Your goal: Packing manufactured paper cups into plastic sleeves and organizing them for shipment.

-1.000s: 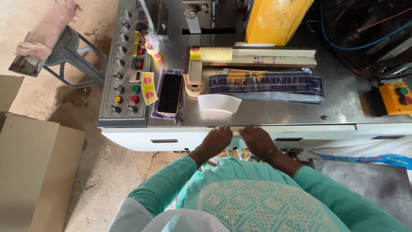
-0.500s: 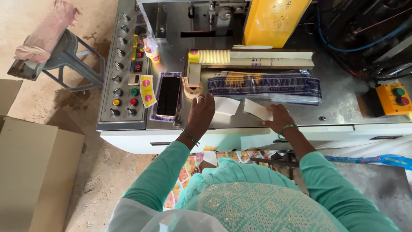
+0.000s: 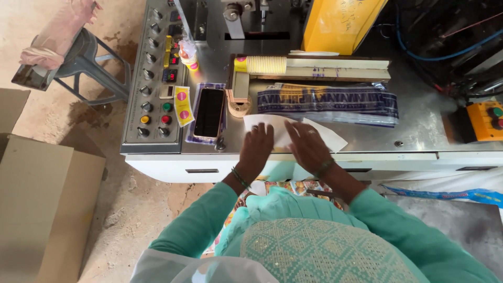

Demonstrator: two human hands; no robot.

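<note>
White stack (image 3: 285, 130) of flat paper pieces lies at centre frame on the steel table (image 3: 419, 131), near its front edge. One piece fans out to the right, toward lower right of centre.

Left hand (image 3: 257, 149): palm down, fingers loosely spread, resting on the stack's left part; presses, grips nothing. Right hand (image 3: 308, 147): also flat and open, fingers over the stack's middle and the fanned piece; no pinch visible.

Judgement on the step: appears to be squaring or gathering the pieces. To do it well, keep the left palm as anchor and sweep the stray piece back with the right fingers, light pressure only, since thin paper will likely buckle if pushed hard. Align edges before lifting.

Surroundings: printed film roll (image 3: 327, 99) lies just behind the stack, nearly touching; avoid dragging it. Phone (image 3: 208, 112) left of the stack, apart. Cup sleeve (image 3: 260, 65) in a rail, upper centre. Control panel (image 3: 152, 84) at left. Yellow hopper (image 3: 340, 23) at top. Orange button box (image 3: 486, 120) at far right. Stool (image 3: 78, 63) and cardboard box (image 3: 42, 209) on the floor, left.
</note>
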